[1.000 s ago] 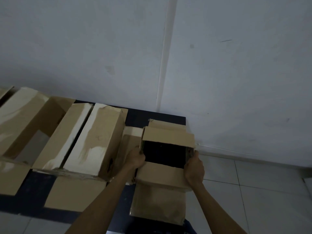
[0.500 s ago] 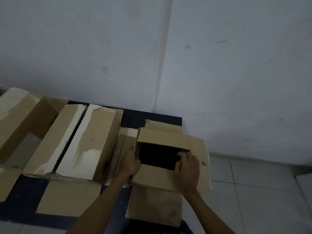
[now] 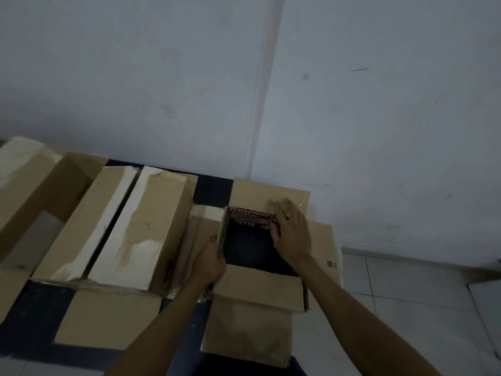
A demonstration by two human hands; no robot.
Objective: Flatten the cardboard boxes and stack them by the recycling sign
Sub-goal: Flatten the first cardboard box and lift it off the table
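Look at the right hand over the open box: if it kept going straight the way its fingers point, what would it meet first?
The right hand points away from the person, toward the wall. It would probably meet the far flap of the open box first, then the wall; depth is unclear.

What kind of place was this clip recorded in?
Probably a bare indoor corner used for storage or sorting, hard to say more. Showing it: a plain pale wall, a tiled floor, and open cardboard boxes lined up on a dark mat.
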